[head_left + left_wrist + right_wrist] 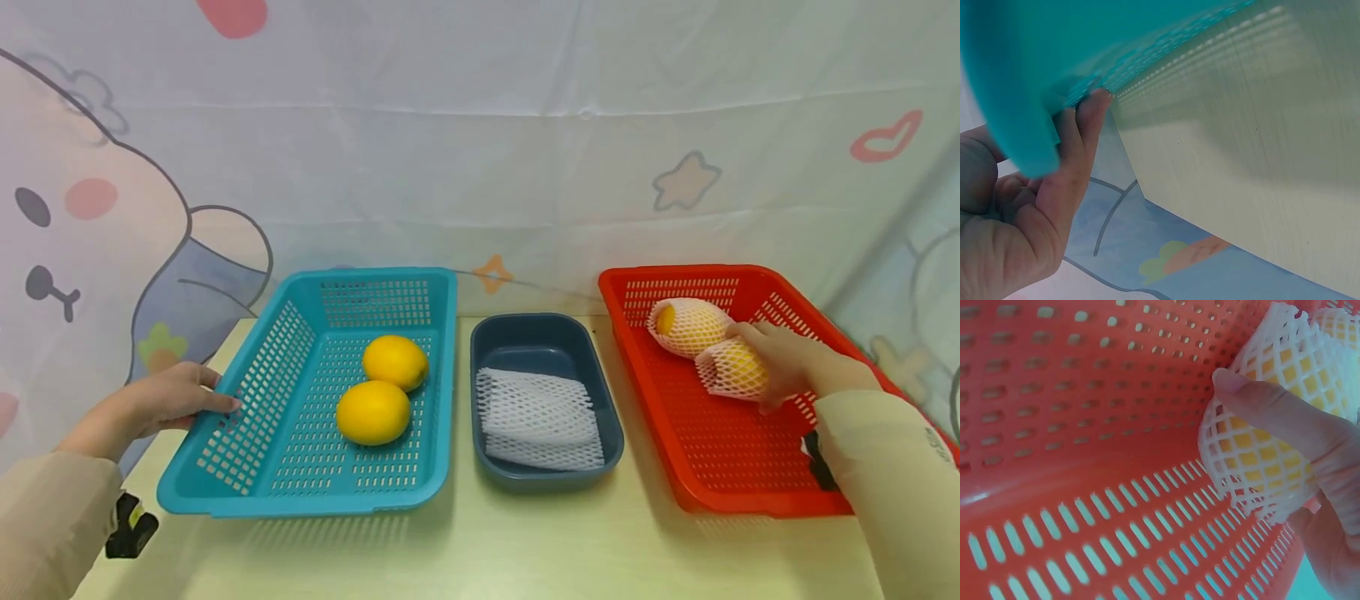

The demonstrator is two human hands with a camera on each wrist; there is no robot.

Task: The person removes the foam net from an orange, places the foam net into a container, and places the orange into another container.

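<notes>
The netted fruit sits in the right hand, thumb and fingers wrapped round it, inside the red basket. Just beyond those fingers lies a second netted fruit. Left of that hand, a dark tray holds white foam nets. Farther left, the left hand grips the rim of a blue basket; to its right lie two yellow fruits.

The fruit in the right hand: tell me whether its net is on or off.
On. The white net wraps around the fruit in the right hand, with yellow showing through its holes.
</notes>
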